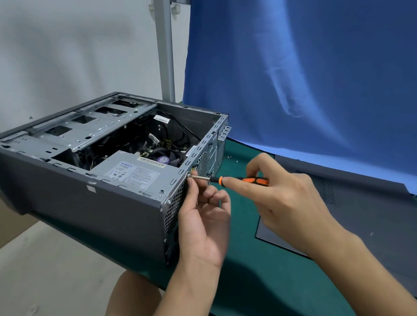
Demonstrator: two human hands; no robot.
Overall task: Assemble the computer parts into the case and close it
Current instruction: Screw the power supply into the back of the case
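Observation:
An open grey computer case point(77, 195) lies on its side at the left, overhanging the table's edge. A silver power supply point(133, 173) and black cables sit inside it. My right hand point(283, 199) grips an orange-and-black screwdriver point(241, 180), whose tip meets a screw at the case's rear panel near the power supply. My left hand point(203, 221) is at that rear corner, its fingertips pinching the screwdriver's metal shaft by the tip. The dark side panel point(365, 225) lies flat on the table at the right.
A green mat point(278, 294) covers the table. A few loose screws point(233, 158) lie behind the case. A blue cloth backdrop point(326, 80) hangs at the back, beside a grey metal post point(166, 37). The floor and my knee show below the table edge.

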